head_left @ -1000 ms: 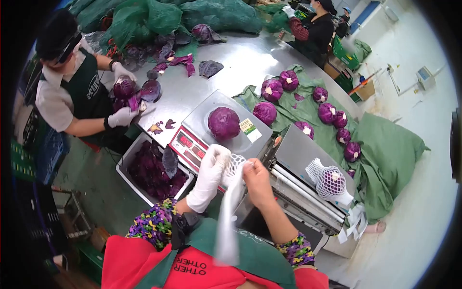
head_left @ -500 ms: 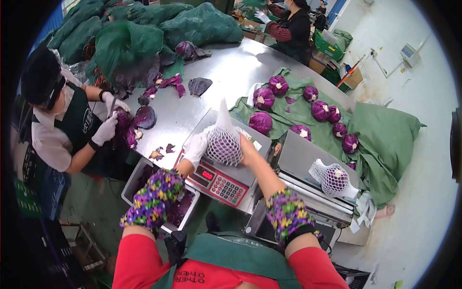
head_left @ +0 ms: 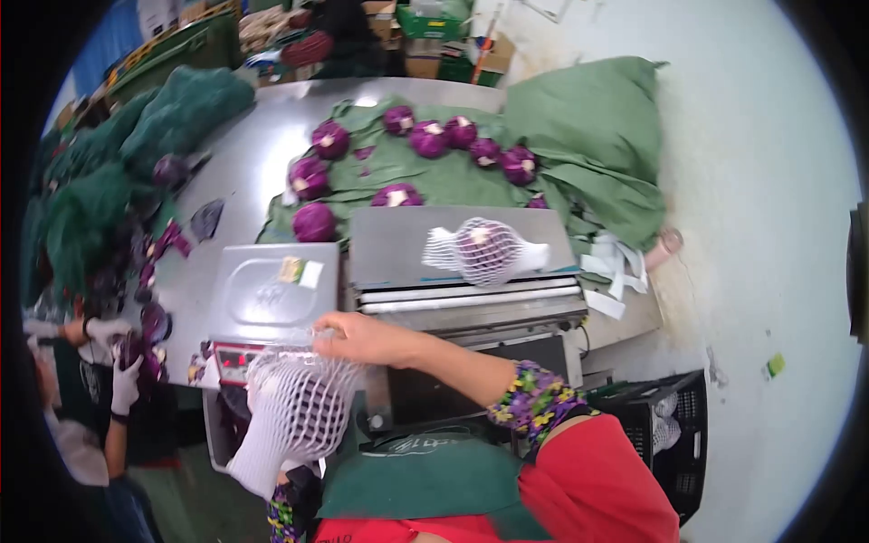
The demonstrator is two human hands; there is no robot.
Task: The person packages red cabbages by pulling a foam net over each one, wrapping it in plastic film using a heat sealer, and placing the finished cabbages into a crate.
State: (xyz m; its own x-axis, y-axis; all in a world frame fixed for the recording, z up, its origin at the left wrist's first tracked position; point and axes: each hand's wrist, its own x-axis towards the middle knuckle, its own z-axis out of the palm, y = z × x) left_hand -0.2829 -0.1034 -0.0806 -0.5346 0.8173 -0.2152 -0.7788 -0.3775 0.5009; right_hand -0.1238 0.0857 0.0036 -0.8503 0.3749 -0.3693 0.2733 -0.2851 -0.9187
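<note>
Off the scale (head_left: 270, 291) since half a second ago: the netted cabbage (head_left: 306, 407) is now low in front of your chest, just below the scale's display. Your right hand (head_left: 353, 337) pinches the net's top edge. Your left hand (head_left: 258, 457), gloved, carries it from beneath, with the fingers mostly hidden by mesh. The head barely shows through the net. The co-worker's glove (head_left: 122, 385) at left is partly cut off by the frame edge.

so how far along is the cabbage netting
Done: one netted cabbage lies on the machine. In hand: the left hand cradles a second cabbage in white net while the right hand pinches the net's top. Left: the bare cabbages on the green cloth.
</note>
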